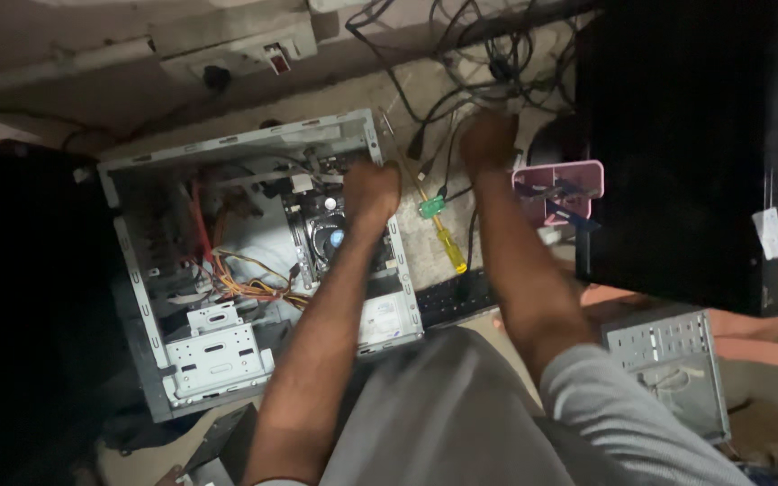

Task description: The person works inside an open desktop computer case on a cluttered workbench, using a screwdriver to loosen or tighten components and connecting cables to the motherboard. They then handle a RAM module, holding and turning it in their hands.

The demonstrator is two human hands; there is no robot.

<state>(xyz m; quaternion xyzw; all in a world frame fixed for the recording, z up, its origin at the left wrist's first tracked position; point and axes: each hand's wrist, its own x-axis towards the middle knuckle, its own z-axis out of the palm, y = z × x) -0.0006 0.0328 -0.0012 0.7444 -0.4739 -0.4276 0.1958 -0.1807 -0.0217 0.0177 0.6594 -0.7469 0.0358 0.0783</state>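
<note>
Left grip (371, 191) inside open computer case (227, 270), right grip (488, 139) among cables (461, 63).

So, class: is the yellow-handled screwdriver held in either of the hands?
No, the yellow-handled screwdriver lies on the floor between both forearms, untouched.

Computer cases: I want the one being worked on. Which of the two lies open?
The big computer case on the left; its insides show, and the left hand reaches inside.

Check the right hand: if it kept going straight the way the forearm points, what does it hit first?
Most likely the tangle of black cables just beyond the right hand, then the wall edge behind. Depth is unclear; the hand may already touch a cable.
</note>
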